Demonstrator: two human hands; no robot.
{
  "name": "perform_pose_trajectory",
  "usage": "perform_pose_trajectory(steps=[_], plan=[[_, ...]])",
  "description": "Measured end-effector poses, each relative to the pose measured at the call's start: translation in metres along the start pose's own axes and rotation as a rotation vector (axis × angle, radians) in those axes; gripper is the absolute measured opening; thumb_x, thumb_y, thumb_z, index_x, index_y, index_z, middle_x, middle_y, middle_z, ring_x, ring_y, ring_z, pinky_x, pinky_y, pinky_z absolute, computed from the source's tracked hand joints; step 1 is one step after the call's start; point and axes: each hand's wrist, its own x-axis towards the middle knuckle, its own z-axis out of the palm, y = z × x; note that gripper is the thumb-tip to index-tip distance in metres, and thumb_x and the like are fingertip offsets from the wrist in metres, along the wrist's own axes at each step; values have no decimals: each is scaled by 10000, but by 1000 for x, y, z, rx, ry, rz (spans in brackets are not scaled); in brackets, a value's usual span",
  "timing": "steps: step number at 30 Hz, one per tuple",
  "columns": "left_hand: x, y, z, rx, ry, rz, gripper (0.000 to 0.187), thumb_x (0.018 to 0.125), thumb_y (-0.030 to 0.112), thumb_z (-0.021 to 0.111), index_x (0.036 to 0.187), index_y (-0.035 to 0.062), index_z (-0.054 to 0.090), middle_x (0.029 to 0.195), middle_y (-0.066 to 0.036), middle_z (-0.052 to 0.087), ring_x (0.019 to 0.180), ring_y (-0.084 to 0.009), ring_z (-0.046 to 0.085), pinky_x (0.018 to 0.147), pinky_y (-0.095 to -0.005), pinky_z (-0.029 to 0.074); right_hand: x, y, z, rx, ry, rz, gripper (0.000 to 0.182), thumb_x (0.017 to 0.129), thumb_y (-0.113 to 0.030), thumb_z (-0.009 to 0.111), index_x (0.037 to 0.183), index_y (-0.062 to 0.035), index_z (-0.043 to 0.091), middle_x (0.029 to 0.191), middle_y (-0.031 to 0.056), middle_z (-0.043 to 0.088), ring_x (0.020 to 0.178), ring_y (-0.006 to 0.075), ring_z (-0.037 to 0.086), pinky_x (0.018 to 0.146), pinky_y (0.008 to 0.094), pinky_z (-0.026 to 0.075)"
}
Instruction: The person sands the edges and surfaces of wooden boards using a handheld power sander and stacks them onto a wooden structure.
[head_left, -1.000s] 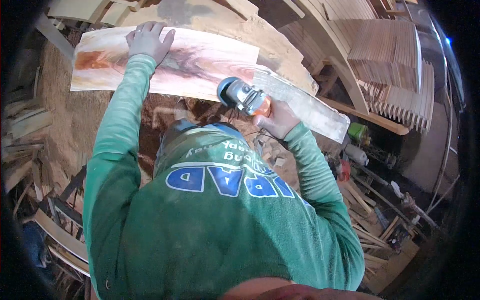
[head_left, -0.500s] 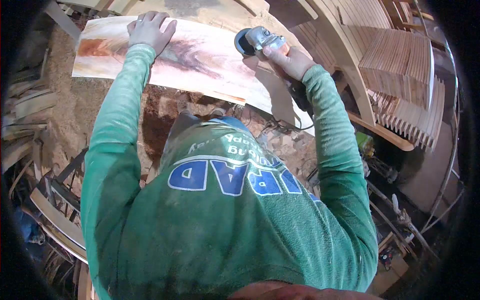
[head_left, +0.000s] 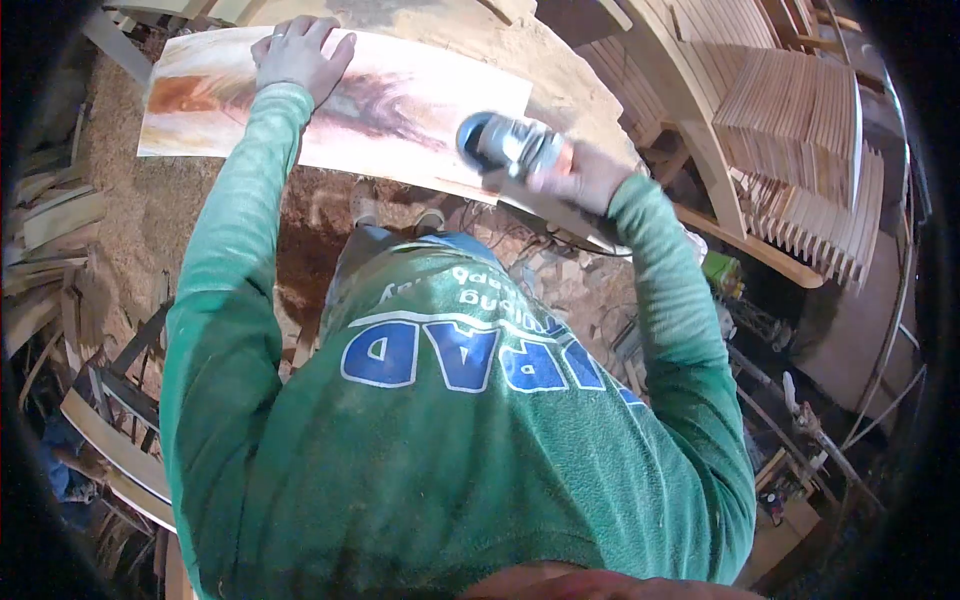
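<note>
Steadily, Light Right Hand, Firm Left

Well, your bare left hand [head_left: 297, 62], with a ring on one finger, lies with its fingers spread over the far edge of the long, pale wooden board with reddish-brown and dark swirling grain [head_left: 400, 112]. That spread looks like a good brace: press through the palm as well as the fingertips, so that vibration has less chance to walk the wood sideways.

Your right hand [head_left: 588, 180] is wrapped around the body of the silver-and-orange angle grinder with a round, dark-rimmed disc [head_left: 520, 147]. The tool is blurred, and its disc is over or just beside the board's right end; whether it touches the wood, you cannot tell from here. For an even finish, meet the grain at a shallow angle, let the disc's own weight do most of the work, and sweep in long, overlapping passes. Pausing in one spot could dig a hollow, and tipping the disc at the end could round the edge.

The board rests on the tan, dusty surface [head_left: 575, 88], its near edge toward your body. Farther right stand stacked, pale slatted wooden pieces [head_left: 790, 120], well apart from the disc.
</note>
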Motion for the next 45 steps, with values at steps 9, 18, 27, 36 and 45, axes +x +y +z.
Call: perform_pose_trajectory(steps=[9, 18, 27, 36, 45], plan=[[-2, 0, -1, -30, 38, 29, 487, 953, 569, 508, 1278, 236, 650, 1343, -55, 612, 1311, -263, 517, 1094, -534, 336, 22, -25, -28, -18, 120, 193, 886, 782, -717, 714, 1335, -31, 615, 1160, 158, 688, 1056, 249, 653, 910, 392, 527], [-1, -2, -2, -26, 21, 28, 499, 950, 573, 508, 1280, 228, 652, 1344, -57, 610, 1301, -263, 524, 1082, -539, 336, 1, -20, 25, -63, -126, -46, 790, 778, -606, 777, 1343, -81, 607, 1218, 131, 682, 1175, 255, 605, 1042, 386, 453], [-3, -3, 0, -62, 54, 32, 489, 949, 551, 511, 1271, 215, 660, 1346, -65, 615, 1293, -261, 532, 1085, -533, 329, 60, -28, -43, -109, 140, 234, 726, 809, -718, 711, 1059, -38, 670, 781, 39, 635, 660, 147, 594, 578, 307, 489], [-4, -1, -6, -81, 51, 24, 469, 949, 533, 516, 1259, 217, 670, 1343, -55, 623, 1290, -251, 535, 1093, -522, 326, -6, -31, 38, -138, -2, -80, 706, 817, -441, 825, 1335, -27, 582, 1122, 99, 692, 1078, 204, 614, 998, 360, 486], [-1, -4, 2, -83, 44, 30, 483, 938, 541, 515, 1287, 243, 664, 1336, -51, 625, 1302, -231, 527, 1110, -508, 300, 61, -39, -28, -123, 166, 175, 763, 788, -716, 681, 1095, -17, 685, 840, 74, 650, 737, 185, 618, 662, 331, 495]])
